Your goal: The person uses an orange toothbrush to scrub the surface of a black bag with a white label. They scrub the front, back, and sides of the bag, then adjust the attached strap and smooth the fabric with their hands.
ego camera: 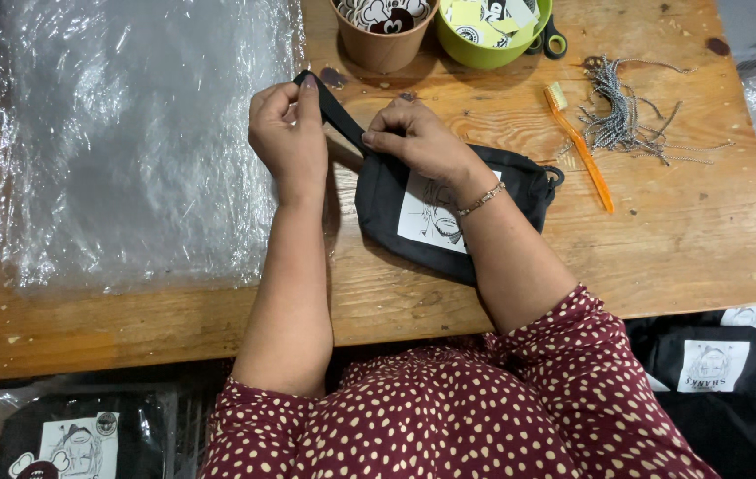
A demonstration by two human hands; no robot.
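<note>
Maroon dotted sleeves up close, both forearms reaching over worn, grainy wooden table (680,239). Small black fabric pouch bag (387,200) with white printed patch lying flat mid-table, long axis running left-right, slightly tilted. Left hand (287,133) pinching flat black webbing strap (335,111), fingers pressed together round it. Right hand (418,137) pinching strap's lower end at bag's top-left corner. Strap stretched diagonally up-left. Crinkly clear plastic sheets (129,142) stacked left; thin orange plastic toothbrush (580,146) right.

A single head-worn camera looked steeply down from above the person's chest, close over the wooden counter (662,248), its far edge toward the top.
</note>
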